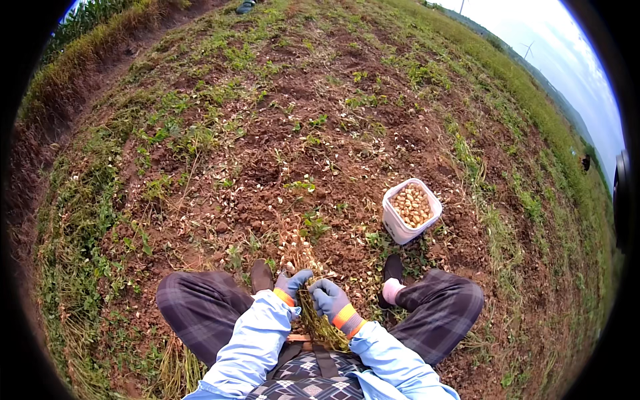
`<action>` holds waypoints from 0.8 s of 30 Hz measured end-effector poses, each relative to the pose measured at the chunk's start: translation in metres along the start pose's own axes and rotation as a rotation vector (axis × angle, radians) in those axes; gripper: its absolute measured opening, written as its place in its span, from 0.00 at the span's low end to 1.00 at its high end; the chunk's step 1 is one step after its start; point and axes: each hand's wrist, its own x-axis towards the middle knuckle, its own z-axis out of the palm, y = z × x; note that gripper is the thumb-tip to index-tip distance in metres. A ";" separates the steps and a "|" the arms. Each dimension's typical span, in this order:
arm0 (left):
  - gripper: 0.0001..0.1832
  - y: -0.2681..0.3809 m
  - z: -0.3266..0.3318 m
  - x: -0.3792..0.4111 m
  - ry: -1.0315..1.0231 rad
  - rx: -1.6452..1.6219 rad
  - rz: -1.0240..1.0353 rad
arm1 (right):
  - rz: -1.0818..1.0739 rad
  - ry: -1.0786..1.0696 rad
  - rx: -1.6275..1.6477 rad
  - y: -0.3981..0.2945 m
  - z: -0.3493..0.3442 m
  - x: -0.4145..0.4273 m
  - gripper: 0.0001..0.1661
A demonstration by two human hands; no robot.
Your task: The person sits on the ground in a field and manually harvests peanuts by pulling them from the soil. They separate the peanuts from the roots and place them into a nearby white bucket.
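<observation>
A bundle of pulled peanut plants point(320, 327) lies between my knees, its stems toward my lap. Its pale roots with peanut pods point(299, 254) point away from me, over the soil. My left hand point(294, 284), in a grey-blue glove with an orange cuff, is closed around the bundle near the roots. Just to the right, my right hand point(327, 299) in a matching glove has its fingers curled against the stems; the fingertips are partly hidden, so its hold is unclear. Ahead and to the right stands a white plastic bucket point(398, 231) holding many peanuts point(412, 206).
Reddish soil point(270, 175) with scattered pods and weeds spreads ahead. Heaped green vines point(87, 235) lie at the left, and dry stalks point(177, 367) beside my left thigh. My shoes point(262, 276) flank the bundle. A shoe-like dark object point(245, 6) shows at the top edge.
</observation>
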 end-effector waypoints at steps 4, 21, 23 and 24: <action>0.15 0.010 0.007 -0.016 -0.126 -0.085 0.007 | 0.006 0.023 -0.005 0.004 -0.005 0.002 0.07; 0.43 0.008 0.014 -0.010 -0.119 0.295 0.174 | -0.111 0.124 0.056 -0.034 -0.017 -0.004 0.07; 0.45 -0.012 -0.002 0.011 -0.076 0.303 0.219 | -0.192 0.121 -0.048 -0.039 -0.009 -0.001 0.08; 0.44 0.005 0.021 -0.011 -0.093 0.306 0.193 | -0.266 0.144 -0.097 -0.034 -0.014 0.002 0.08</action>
